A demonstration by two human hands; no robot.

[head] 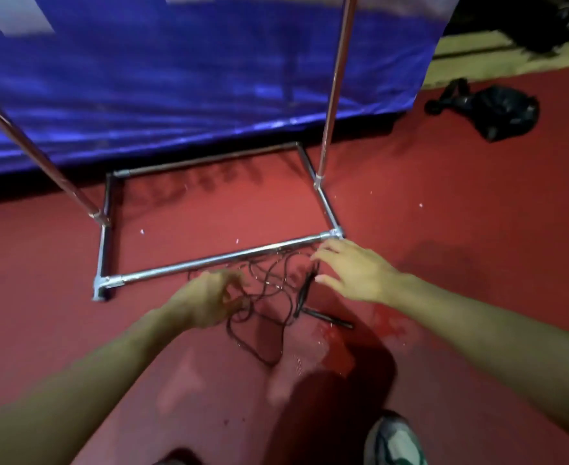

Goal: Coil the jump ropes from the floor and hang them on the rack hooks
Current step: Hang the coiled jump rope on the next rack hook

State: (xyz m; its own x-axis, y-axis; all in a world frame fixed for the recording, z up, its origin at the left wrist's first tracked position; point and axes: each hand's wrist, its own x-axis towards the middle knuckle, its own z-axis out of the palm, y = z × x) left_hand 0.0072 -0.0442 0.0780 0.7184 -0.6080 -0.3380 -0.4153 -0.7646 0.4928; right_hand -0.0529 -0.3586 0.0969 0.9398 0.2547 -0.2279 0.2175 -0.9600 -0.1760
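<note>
A tangle of thin black jump rope (269, 297) lies on the red floor just in front of the metal rack base (216, 258). Two black handles show: one (306, 288) upright under my right hand, another (326, 318) lying flat on the floor. My left hand (209, 297) has curled fingers pinching a strand of the rope at the left of the tangle. My right hand (353, 270) hovers over the tangle's right side with fingers spread, fingertips near the upright handle. The rack hooks are out of view.
Two rack uprights (335, 88) rise from the rectangular base. A blue tarp (192, 78) hangs behind the rack. A black bag (497, 112) lies on the floor at the far right. My shoe (393, 441) is at the bottom edge.
</note>
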